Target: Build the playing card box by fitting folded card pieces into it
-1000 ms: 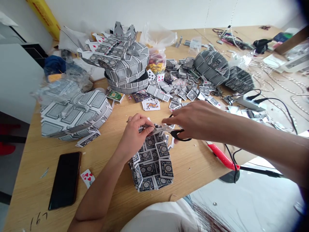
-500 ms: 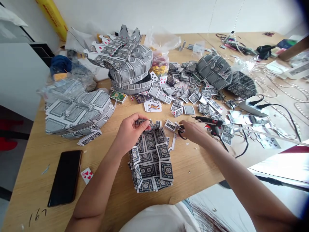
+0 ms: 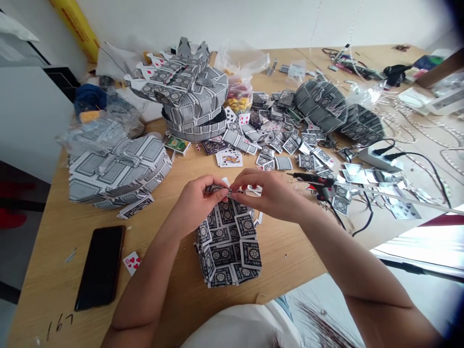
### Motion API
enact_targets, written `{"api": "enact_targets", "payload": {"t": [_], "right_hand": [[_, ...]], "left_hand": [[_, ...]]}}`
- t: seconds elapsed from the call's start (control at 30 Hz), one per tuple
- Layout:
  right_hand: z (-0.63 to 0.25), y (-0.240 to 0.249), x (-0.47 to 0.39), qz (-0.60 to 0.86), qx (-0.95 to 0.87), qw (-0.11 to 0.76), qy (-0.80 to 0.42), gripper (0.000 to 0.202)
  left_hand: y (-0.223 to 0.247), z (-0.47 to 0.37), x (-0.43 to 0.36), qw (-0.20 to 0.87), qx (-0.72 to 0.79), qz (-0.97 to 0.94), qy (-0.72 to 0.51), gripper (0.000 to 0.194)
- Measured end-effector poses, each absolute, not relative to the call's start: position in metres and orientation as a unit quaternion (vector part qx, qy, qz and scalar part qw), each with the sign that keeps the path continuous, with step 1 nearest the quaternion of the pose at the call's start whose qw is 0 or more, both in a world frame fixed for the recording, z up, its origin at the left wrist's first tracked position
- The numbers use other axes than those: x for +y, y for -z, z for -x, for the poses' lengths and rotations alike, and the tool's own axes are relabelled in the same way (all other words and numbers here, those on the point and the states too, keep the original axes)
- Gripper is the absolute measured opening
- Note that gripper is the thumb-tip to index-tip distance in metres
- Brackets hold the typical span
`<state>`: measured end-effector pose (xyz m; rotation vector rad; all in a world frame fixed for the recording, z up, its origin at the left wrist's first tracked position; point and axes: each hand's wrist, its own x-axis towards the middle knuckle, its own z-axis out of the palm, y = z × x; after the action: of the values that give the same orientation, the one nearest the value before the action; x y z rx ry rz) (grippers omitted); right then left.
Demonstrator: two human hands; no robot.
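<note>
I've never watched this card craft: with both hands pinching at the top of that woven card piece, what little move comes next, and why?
Probably press the folded card down into the top edge of the woven card piece. The left hand and right hand both pinch it there, and it sits just above the rim, seemingly not yet tucked.

Between my bare fingers (image 3: 217, 189) sits a folded card piece (image 3: 222, 189), thin printed paper with a slight sheen. Near me, the woven card panel (image 3: 228, 241) is the same coated paper, edges rough. The table (image 3: 170, 295) is pale matt wood grain. At near left, the phone (image 3: 100, 266) is glossy black glass.
</note>
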<state>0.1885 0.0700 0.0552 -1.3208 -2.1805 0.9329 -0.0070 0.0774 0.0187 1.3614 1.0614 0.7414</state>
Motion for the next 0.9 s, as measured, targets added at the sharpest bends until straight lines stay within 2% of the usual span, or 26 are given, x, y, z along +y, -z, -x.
{"api": "enact_targets", "payload": {"t": [0.23,0.43,0.53,0.63,0.73,0.77,0.83,0.9], "right_hand": [[-0.19,-0.055,0.079,0.494,-0.764,0.166,-0.379,0.013],[-0.177,-0.054,0.074,0.515,-0.816,0.122,-0.233,0.011],[-0.177,-0.045,0.073,0.559,-0.803,0.15,-0.143,0.013],[-0.194,-0.029,0.08,0.622,-0.743,0.197,-0.15,0.015],[-0.219,-0.013,0.087,0.723,-0.658,0.179,-0.106,0.025],[-0.226,-0.009,0.087,0.738,-0.644,0.177,-0.102,0.023],[-0.231,-0.004,0.085,0.715,-0.642,0.222,-0.166,0.023],[-0.225,-0.005,0.08,0.646,-0.64,0.295,-0.293,0.031]], "left_hand": [[-0.018,0.01,0.074,0.535,0.482,-0.627,-0.299,0.014],[-0.015,0.004,0.073,0.522,0.525,-0.617,-0.266,0.015],[-0.017,0.004,0.072,0.505,0.555,-0.617,-0.236,0.017],[-0.019,0.012,0.075,0.469,0.557,-0.636,-0.255,0.017],[-0.02,0.024,0.082,0.468,0.523,-0.651,-0.288,0.015],[-0.02,0.027,0.084,0.472,0.509,-0.658,-0.292,0.014],[-0.02,0.032,0.086,0.479,0.479,-0.673,-0.297,0.014],[-0.021,0.033,0.087,0.489,0.45,-0.687,-0.294,0.016]]}}
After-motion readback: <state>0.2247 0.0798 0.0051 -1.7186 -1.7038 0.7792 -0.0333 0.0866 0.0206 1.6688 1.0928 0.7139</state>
